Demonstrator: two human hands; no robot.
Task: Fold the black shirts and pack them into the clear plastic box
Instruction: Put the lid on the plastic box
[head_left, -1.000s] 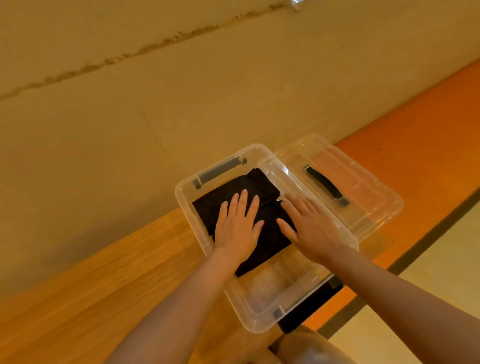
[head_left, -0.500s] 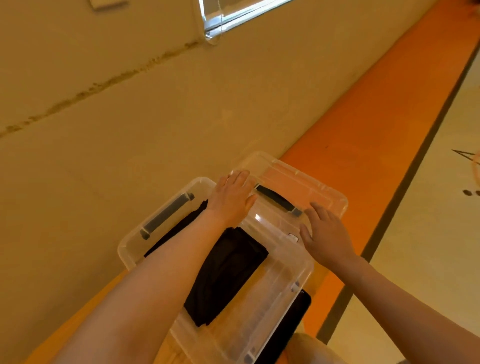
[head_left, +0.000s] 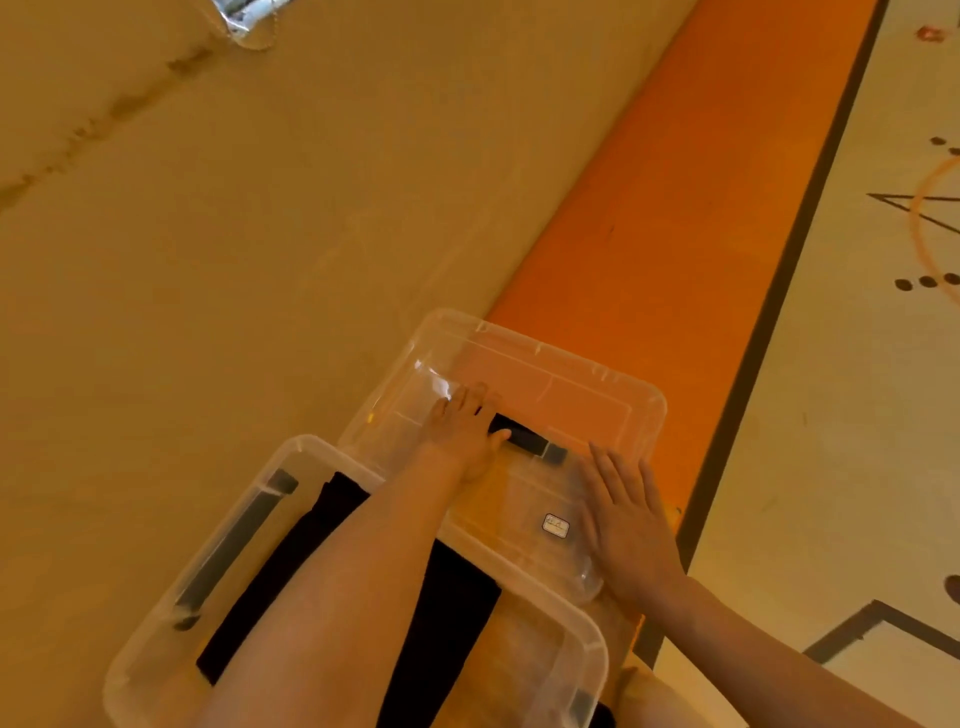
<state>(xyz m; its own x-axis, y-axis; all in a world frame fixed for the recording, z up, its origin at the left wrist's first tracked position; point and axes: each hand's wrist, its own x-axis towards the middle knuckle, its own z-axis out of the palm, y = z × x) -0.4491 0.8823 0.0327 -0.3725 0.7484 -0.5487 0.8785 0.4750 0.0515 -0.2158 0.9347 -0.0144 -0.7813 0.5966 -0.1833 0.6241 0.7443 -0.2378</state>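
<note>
A clear plastic box (head_left: 156, 649) stands open at the bottom left. Inside it lies a folded black shirt (head_left: 291, 561), partly hidden under my left forearm. The box's clear lid (head_left: 571, 384) lies flat just beyond the box, to its upper right, with a black handle (head_left: 524, 439) in its middle. My left hand (head_left: 460, 431) rests on the lid with fingers stretched out and the thumb beside the handle. My right hand (head_left: 628, 525) lies flat with straight fingers against the lid's right near edge.
A beige wall (head_left: 311, 208) rises right behind the box. The lid lies on an orange strip (head_left: 675, 234) with a dark edge along its right side. A pale floor with dark markings (head_left: 883, 364) lies to the right. The box has a grey latch (head_left: 234, 545) on its left side.
Both hands have lifted off the black shirt in the box and moved up and right onto the lid. The view has swung toward the lid.
</note>
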